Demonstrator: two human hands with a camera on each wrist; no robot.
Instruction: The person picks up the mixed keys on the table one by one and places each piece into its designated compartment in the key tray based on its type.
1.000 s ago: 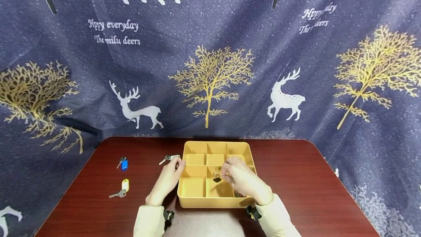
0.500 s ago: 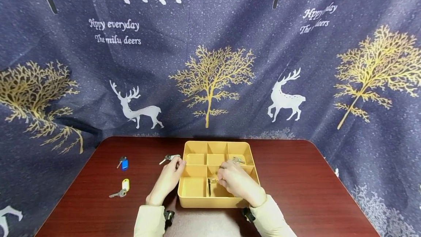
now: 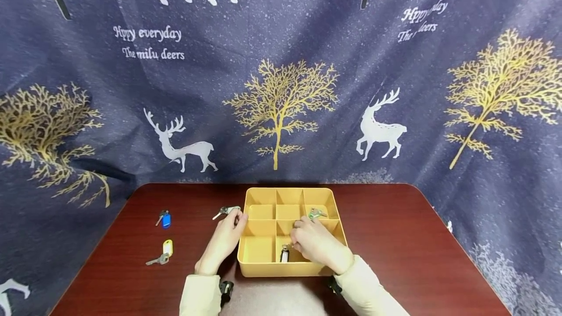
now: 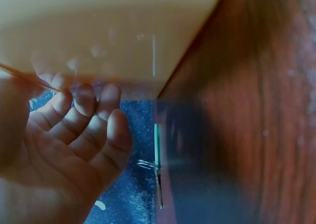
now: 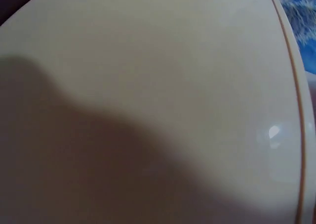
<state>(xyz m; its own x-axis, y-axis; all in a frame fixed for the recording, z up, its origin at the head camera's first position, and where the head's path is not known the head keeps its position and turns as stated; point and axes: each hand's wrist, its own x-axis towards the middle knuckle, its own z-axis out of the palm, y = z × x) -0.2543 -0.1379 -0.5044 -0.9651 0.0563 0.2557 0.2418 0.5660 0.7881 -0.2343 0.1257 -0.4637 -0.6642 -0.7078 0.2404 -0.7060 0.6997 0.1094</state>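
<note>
Setting down keys seems to be the step in hand: a person's right hand reaches into the front-middle compartment of a yellow divided box, which stands on a red-brown tabletop, midway between its left and right edges. The bent fingers appear to pinch the metal ring of a black-tagged key set, though the fingertips are hidden. The tag, showing a white label, is inside that compartment, near its left divider and front wall; whether it touches the floor cannot be told. The left hand grips the box's left rim, fingers curled against the outer wall. A green-tagged key set lies in the back-right compartment. Left of the box, just beyond the left hand, lies a pale-tagged key set. Near the tabletop's left edge are a blue-tagged key set, toward the far left corner, and a yellow-tagged key set, nearer the front edge. The next move probably calls for lowering the keys fully, then loosening the pinch.
</note>
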